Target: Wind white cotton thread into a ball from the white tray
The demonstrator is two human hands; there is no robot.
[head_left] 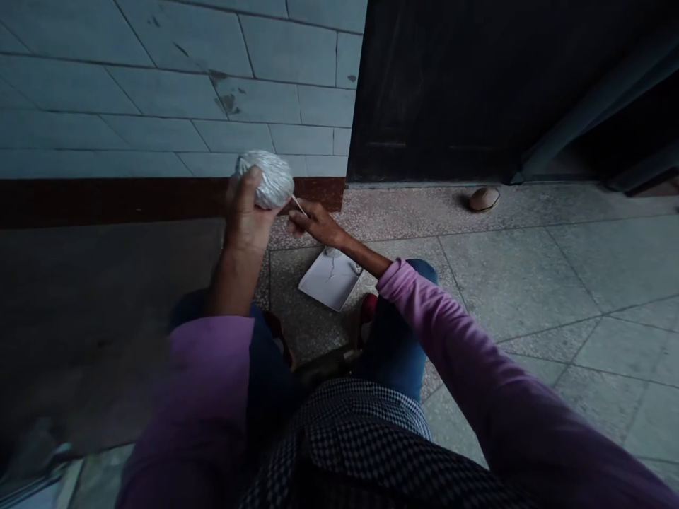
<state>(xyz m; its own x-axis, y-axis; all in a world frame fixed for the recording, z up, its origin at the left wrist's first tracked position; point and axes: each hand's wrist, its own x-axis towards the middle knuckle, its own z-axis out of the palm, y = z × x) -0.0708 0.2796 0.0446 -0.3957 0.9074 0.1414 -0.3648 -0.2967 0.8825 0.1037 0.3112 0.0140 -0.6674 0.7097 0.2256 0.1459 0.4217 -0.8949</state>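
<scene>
A pale ball of yarn (pixel 267 178) is raised in front of the tiled wall, with my left hand (pixel 248 212) wrapped round it from below and the thumb across its near side. From its lower right a short length of strand (pixel 299 205) runs to my right hand (pixel 317 224), whose fingers are closed on it. On the floor below lies a shallow white tray (pixel 325 284), between my feet and the wall. Something pale with a thin strand sits at the tray's far end, partly covered by my right wrist.
Ahead stands a tiled wall (pixel 175 92) with a dark red skirting (pixel 106 201). A dark door panel (pixel 435 92) is to its right, with a small rounded tan object (pixel 484 199) on the floor before it. My knees, in blue trousers (pixel 397 353), flank the tray.
</scene>
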